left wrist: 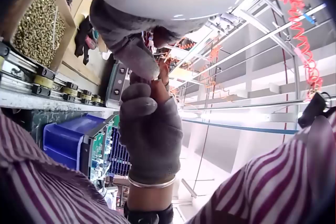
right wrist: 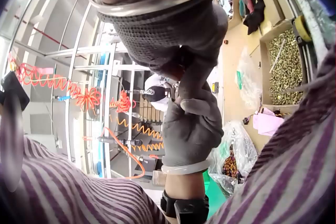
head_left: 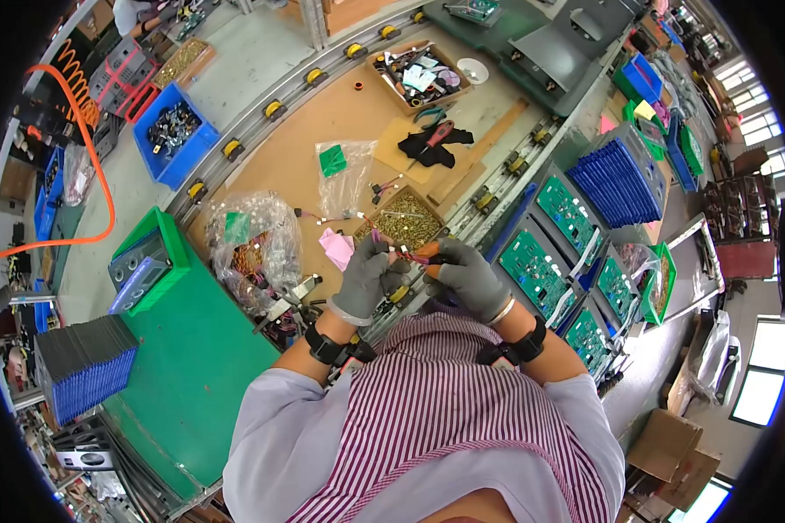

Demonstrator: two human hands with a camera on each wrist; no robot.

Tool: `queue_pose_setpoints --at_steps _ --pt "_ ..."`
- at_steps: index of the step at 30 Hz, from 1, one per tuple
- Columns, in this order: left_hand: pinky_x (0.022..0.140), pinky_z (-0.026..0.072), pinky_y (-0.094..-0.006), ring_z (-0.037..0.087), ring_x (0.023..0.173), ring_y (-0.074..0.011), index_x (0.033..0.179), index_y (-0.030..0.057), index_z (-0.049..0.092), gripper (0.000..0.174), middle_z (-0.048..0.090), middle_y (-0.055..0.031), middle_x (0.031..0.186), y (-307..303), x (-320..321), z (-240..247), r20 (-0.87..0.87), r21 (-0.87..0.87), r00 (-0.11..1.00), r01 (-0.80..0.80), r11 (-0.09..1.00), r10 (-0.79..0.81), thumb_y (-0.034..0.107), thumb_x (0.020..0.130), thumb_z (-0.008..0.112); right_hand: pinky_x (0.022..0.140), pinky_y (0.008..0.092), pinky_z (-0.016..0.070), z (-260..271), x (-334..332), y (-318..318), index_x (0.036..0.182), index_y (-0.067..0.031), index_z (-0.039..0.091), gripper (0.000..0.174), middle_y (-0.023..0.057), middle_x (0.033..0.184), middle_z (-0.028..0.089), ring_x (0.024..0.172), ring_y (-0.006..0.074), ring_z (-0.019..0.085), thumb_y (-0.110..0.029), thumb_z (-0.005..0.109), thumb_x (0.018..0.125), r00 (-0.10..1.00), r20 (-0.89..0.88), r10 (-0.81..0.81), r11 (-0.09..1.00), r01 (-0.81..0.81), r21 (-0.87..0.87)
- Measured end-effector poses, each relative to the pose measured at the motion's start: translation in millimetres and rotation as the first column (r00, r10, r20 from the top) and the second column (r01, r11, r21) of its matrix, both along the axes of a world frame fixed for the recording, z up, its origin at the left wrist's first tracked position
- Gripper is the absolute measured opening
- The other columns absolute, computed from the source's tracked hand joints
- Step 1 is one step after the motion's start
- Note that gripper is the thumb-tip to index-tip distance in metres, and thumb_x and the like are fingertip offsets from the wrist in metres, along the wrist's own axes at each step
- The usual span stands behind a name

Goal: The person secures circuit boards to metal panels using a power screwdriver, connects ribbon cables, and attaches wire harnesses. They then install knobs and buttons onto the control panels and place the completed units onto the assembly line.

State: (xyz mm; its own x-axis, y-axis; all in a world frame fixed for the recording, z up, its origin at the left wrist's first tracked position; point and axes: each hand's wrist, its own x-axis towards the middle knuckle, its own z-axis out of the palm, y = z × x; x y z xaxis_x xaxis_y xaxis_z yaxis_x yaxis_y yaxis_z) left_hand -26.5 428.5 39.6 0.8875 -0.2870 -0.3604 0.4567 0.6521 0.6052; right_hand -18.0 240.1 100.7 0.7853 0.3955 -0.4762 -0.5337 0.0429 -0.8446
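Observation:
Both gloved hands meet close to the chest, just in front of a cardboard tray of small brass-coloured screws (head_left: 403, 218). Between them runs a short wire cable (head_left: 405, 254) with reddish and dark strands. My left hand (head_left: 365, 281) pinches its left end between thumb and fingers. On the other side, my right hand (head_left: 469, 277) grips the cable with curled fingers, bare fingertips showing past the grey glove. In the left wrist view the right hand (left wrist: 149, 124) faces the left one, fingertips nearly together. The gloves hide most of the cable in both wrist views.
Left of the hands lie a pink paper (head_left: 336, 248) and a clear bag of wires (head_left: 253, 244). Beyond are a red-handled tool on black cloth (head_left: 436, 144) and a box of parts (head_left: 419, 74). Green circuit boards (head_left: 536, 275) line the right; a roller rail (head_left: 314, 77) runs behind.

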Motion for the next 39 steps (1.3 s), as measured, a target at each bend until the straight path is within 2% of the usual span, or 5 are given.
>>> queue_pose_setpoints --at_steps 10,13,29,32,39 --pt "0.054 0.0435 -0.0234 0.051 0.063 -0.0109 0.096 0.0029 0.047 0.017 0.053 -0.0045 0.077 -18.7 -0.1 5.7 0.313 0.467 0.897 0.141 0.873 -0.312 0.007 0.08 0.052 0.059 0.0247 0.0482 -4.6 -7.6 -44.1 0.102 -0.0011 0.054 0.021 0.0047 0.08 0.053 0.071 0.0132 0.056 -0.005 0.056 0.082 0.936 -0.196 -0.293 0.839 0.35 0.417" --pt "0.056 0.0436 -0.0231 0.049 0.062 -0.0089 0.094 0.0027 0.049 0.017 0.052 -0.0028 0.076 -42.1 3.0 3.0 0.401 0.674 0.753 0.143 0.725 -0.521 0.002 0.077 0.05 0.053 0.0226 0.0486 15.7 -29.9 -79.5 0.097 -0.0041 0.056 0.013 0.0018 0.073 0.052 0.065 0.0098 0.054 -0.007 0.054 0.084 0.876 -0.044 -0.48 0.864 0.481 0.152" --pt "0.051 0.0433 -0.0214 0.052 0.056 -0.0079 0.091 0.0012 0.05 0.019 0.057 -0.0049 0.073 -283.1 -38.2 60.9 0.158 0.859 -0.037 0.498 0.119 -0.987 0.0 0.073 0.045 0.071 0.0252 0.0473 -7.2 -277.7 -291.0 0.101 -0.0006 0.058 0.024 0.0044 0.09 0.054 0.082 0.012 0.054 -0.002 0.052 0.078 -0.172 0.35 -0.921 -0.157 0.985 0.072" --pt "0.054 0.0449 -0.0217 0.053 0.059 -0.0091 0.095 0.002 0.05 0.023 0.056 -0.0051 0.075 -320.6 -60.3 60.4 0.1 0.841 -0.102 0.54 0.029 -0.99 -0.002 0.073 0.046 0.075 0.0293 0.0451 -82.8 -335.9 -343.4 0.095 -0.0039 0.06 0.029 0.009 0.088 0.055 0.082 0.0186 0.054 0.0 0.051 0.068 -0.056 0.79 -0.611 -0.426 0.864 -0.268" --pt "0.056 0.0475 -0.0239 0.053 0.066 -0.011 0.099 0.0025 0.048 0.024 0.055 -0.0079 0.08 -374.9 -98.9 61.8 -0.033 0.711 -0.145 0.692 -0.125 -0.989 -0.002 0.075 0.046 0.092 0.0394 0.0405 -140.1 -353.6 -351.7 0.098 -0.0127 0.059 0.028 0.0097 0.112 0.053 0.111 0.0312 0.047 -0.011 0.062 0.07 0.479 0.718 -0.505 -0.306 0.678 -0.668"
